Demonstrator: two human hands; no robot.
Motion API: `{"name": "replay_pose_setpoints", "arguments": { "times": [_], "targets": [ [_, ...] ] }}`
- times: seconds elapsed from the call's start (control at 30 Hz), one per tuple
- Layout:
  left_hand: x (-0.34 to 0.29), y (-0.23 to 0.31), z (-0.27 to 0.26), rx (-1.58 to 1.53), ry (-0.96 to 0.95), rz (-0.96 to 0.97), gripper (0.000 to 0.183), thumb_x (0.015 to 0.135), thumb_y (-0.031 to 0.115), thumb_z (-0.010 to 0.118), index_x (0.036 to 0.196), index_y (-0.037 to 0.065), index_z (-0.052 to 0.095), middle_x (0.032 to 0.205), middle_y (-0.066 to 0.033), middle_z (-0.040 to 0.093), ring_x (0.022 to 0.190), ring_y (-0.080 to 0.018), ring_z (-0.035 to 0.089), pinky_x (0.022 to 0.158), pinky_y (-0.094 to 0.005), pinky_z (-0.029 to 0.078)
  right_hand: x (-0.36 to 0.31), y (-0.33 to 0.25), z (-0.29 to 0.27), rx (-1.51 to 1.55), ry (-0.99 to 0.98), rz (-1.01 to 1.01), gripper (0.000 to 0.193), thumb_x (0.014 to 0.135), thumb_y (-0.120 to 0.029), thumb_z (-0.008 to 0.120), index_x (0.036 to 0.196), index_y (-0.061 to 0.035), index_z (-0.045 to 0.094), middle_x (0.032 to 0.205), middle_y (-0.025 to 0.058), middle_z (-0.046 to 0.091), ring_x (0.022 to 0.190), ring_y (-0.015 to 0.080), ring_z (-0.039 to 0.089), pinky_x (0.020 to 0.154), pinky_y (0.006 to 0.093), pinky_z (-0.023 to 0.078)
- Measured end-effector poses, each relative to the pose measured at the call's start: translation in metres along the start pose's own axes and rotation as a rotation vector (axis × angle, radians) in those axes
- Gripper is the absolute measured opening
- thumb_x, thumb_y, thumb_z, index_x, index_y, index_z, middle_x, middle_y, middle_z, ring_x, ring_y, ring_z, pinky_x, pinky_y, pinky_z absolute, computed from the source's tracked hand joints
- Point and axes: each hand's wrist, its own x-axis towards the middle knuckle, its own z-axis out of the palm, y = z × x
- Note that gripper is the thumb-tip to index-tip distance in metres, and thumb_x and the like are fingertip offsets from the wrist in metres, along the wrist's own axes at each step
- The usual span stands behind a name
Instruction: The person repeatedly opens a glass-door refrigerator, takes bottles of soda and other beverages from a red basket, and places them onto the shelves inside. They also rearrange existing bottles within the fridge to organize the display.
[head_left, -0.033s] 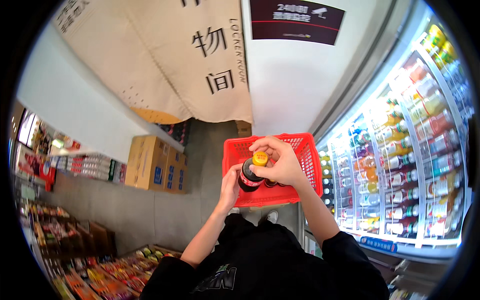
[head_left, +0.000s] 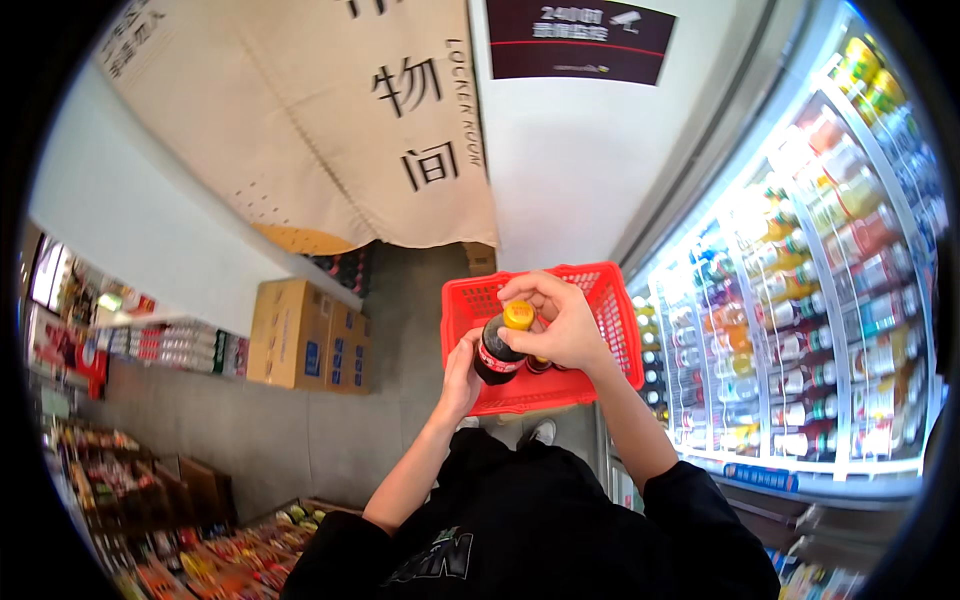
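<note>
A dark cola bottle (head_left: 497, 360) with a red label and a yellow cap (head_left: 518, 315) is tilted over the red shopping basket (head_left: 628, 345). My left hand (head_left: 460, 380) is closed round its lower body from the left. From the right, my right hand (head_left: 562, 325) grips it at the neck, the thumb against the shoulder and the fingers curled beside the cap. Partly hidden under my right hand, more dark bottles (head_left: 538, 365) lie in the basket.
A lit drinks cooler (head_left: 800, 330) with rows of bottles stands at the right. Cardboard boxes (head_left: 292, 335) sit by the white wall at left, near a hanging beige curtain (head_left: 330, 100). Snack displays (head_left: 240, 550) fill the lower left.
The view has shifted slightly, so the surroundings sit a little further left. Both hands keep the same hold on the bottle.
</note>
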Motion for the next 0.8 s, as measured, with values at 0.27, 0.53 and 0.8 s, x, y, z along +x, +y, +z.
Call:
{"name": "replay_pose_setpoints", "arguments": {
  "times": [0.27, 0.53, 0.8],
  "targets": [
    [0.027, 0.003, 0.003, -0.271, -0.238, -0.372, 0.058, 0.106, 0.049, 0.027, 0.131, 0.003, 0.050, 0.113, -0.0141, 0.066, 0.099, -0.0242, 0.066, 0.076, -0.0385, 0.057, -0.013, 0.007, 0.021, -0.208, 0.475, 0.110, 0.044, 0.082, -0.005, 0.076, 0.121, 0.0005, 0.057, 0.101, 0.0032, 0.065, 0.092, 0.0076, 0.063, 0.075, 0.0216, 0.050],
    [0.013, -0.001, -0.011, 0.018, -0.396, -0.491, 0.052, 0.107, 0.041, 0.035, 0.139, 0.000, 0.045, 0.133, -0.0091, 0.052, 0.118, -0.0163, 0.053, 0.096, -0.0339, 0.047, -0.042, 0.050, 0.064, 0.141, 0.999, 0.162, 0.025, 0.089, -0.021, 0.071, 0.102, -0.0005, 0.065, 0.090, 0.0026, 0.067, 0.082, 0.0091, 0.062, 0.074, 0.0257, 0.049],
    [-0.001, -0.027, 0.001, -0.007, -0.579, -0.752, 0.067, 0.105, 0.055, 0.025, 0.115, -0.002, 0.058, 0.111, -0.0126, 0.066, 0.106, -0.0190, 0.060, 0.093, -0.0319, 0.045, -0.127, 0.036, 0.076, 0.323, 1.156, 0.123, 0.023, 0.091, -0.017, 0.057, 0.093, 0.0044, 0.065, 0.091, 0.0118, 0.070, 0.082, 0.0180, 0.067, 0.078, 0.0301, 0.053]
  ]
}}
